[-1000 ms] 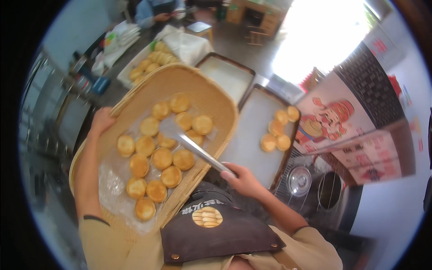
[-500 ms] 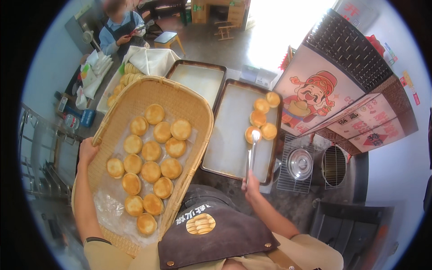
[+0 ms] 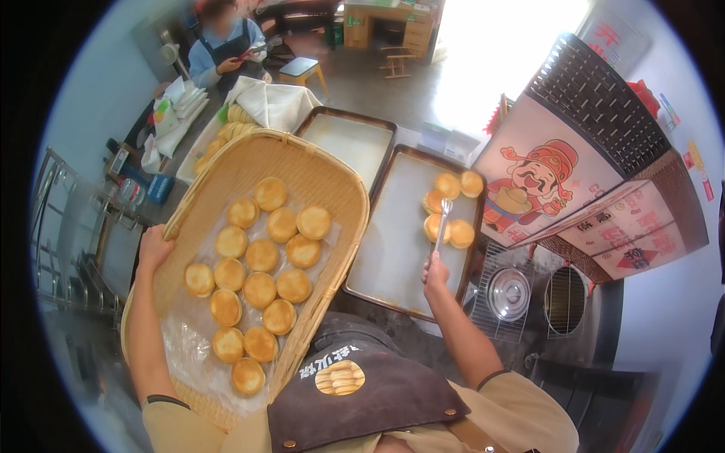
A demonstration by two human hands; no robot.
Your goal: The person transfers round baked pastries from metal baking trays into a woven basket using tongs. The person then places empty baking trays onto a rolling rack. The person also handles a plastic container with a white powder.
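My left hand [image 3: 156,248] is closed around the left rim of a large woven bamboo basket [image 3: 328,162], which tilts against my body. Several round golden flatbreads [image 3: 261,255] lie spread over clear plastic sheeting in the basket. My right hand [image 3: 436,273] grips metal tongs [image 3: 441,230], reaching forward over a dark-rimmed baking tray [image 3: 385,241]. Several more flatbreads [image 3: 448,185] sit at the tray's right side. The tong tips are over this group, between the middle and nearer breads; whether they touch one cannot be made out.
A second baking tray [image 3: 351,143] lies behind, beside a cloth-covered crate [image 3: 264,102] of pale breads. Right of the trays stand a woven screen [image 3: 593,98], a wire rack [image 3: 483,302] and a round metal lid [image 3: 509,294]. Another person [image 3: 226,49] is at the far left.
My right hand and the tongs have moved forward; the tong tips have gone from the nearest flatbread to farther among the group. The whole view has shifted slightly. My left hand still holds the basket.
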